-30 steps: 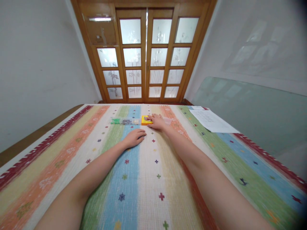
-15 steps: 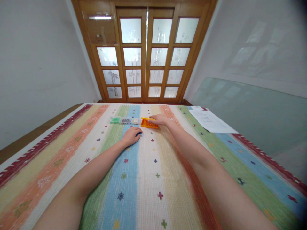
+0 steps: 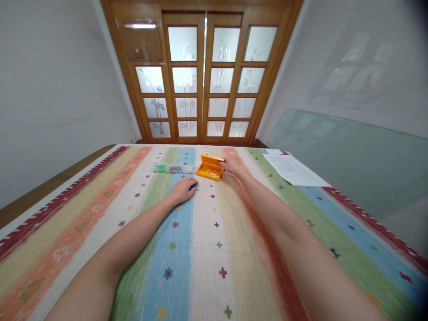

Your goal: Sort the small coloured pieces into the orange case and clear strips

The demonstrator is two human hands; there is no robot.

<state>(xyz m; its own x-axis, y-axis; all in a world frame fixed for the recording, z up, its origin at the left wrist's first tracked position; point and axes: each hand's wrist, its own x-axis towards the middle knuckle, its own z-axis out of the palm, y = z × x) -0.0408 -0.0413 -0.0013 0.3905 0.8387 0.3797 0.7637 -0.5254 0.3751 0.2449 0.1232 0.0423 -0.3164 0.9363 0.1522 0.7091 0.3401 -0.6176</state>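
Note:
A small orange hinged box (image 3: 207, 174) sits on the tablecloth with its lid raised toward the back. Some whitish bits or marks show inside it, too small to name. My right hand (image 3: 233, 166) is at the box's right end, fingers closed on the lid's edge. Closer to me and to the left, my left hand (image 3: 182, 191) rests on the cloth, fingers curled over a small blue thing (image 3: 193, 187) that is mostly covered. Beyond that hand lies a row of clear compartments (image 3: 174, 169) holding green, dark and pale pieces.
A striped tablecloth (image 3: 203, 249) covers the long table. Sheets of paper (image 3: 294, 169) lie at the right, near a pale glass-like panel (image 3: 351, 151) against the wall. Wooden doors with glass panes (image 3: 203, 76) stand past the table's far edge.
The orange box's lid has swung up and back, so the box gapes wider. My right hand has shifted slightly right with it. My left hand has stayed in place.

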